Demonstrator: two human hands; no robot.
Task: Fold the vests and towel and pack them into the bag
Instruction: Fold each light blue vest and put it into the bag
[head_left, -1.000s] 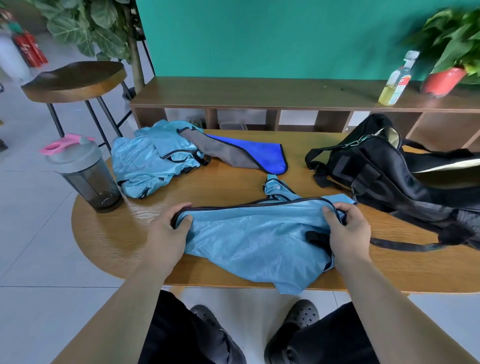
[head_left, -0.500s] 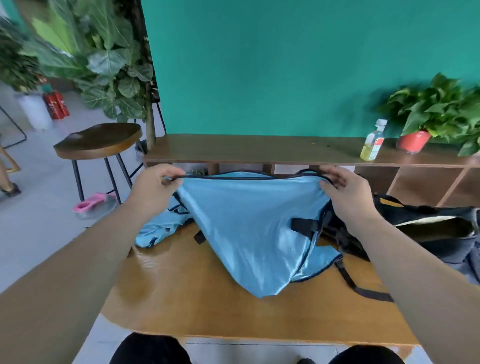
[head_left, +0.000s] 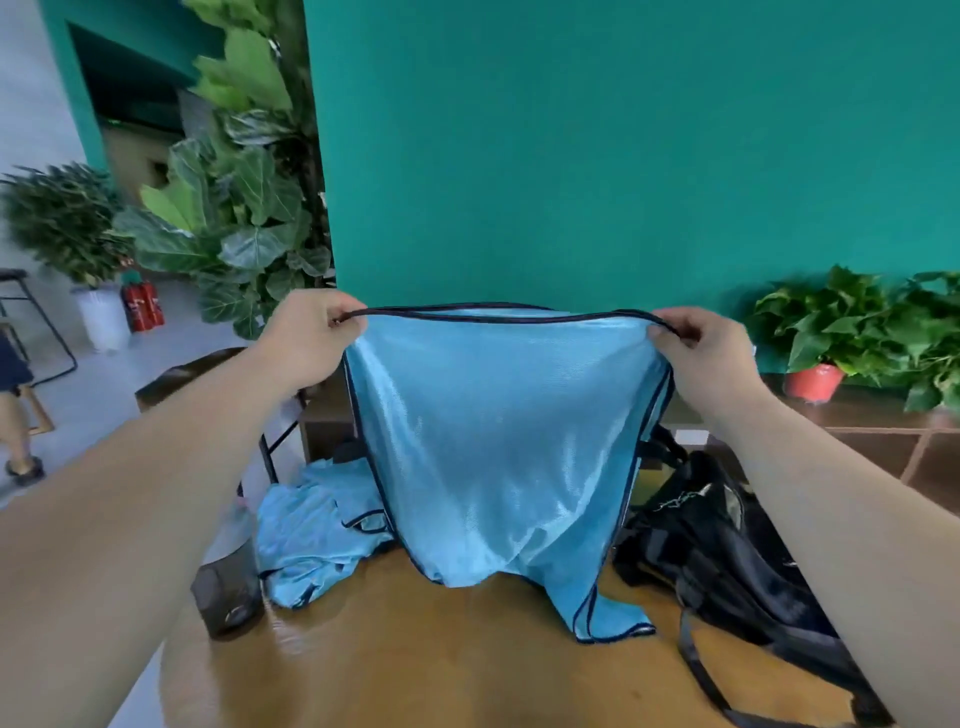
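You hold a light-blue vest (head_left: 498, 441) up at arm's length above a wooden table (head_left: 415, 670). Your left hand (head_left: 306, 338) and right hand (head_left: 711, 353) each pinch one end of its dark-piped top edge, fingers curled tight round the trim. The edge runs nearly level between your fists. The shiny fabric hangs in a tapering sheet, and its lower end touches the tabletop, with one piped corner lying flat toward the right.

A second light-blue vest (head_left: 311, 535) lies crumpled on the table behind and to the left of the hanging one. A dark shaker bottle (head_left: 228, 592) stands just beside it at the table's left edge. The black bag (head_left: 727, 545) sits on the right of the table, one strap trailing toward you.

A potted plant in a red pot (head_left: 813, 382) stands on a low wooden shelf (head_left: 883, 421) against the green wall (head_left: 571, 156).
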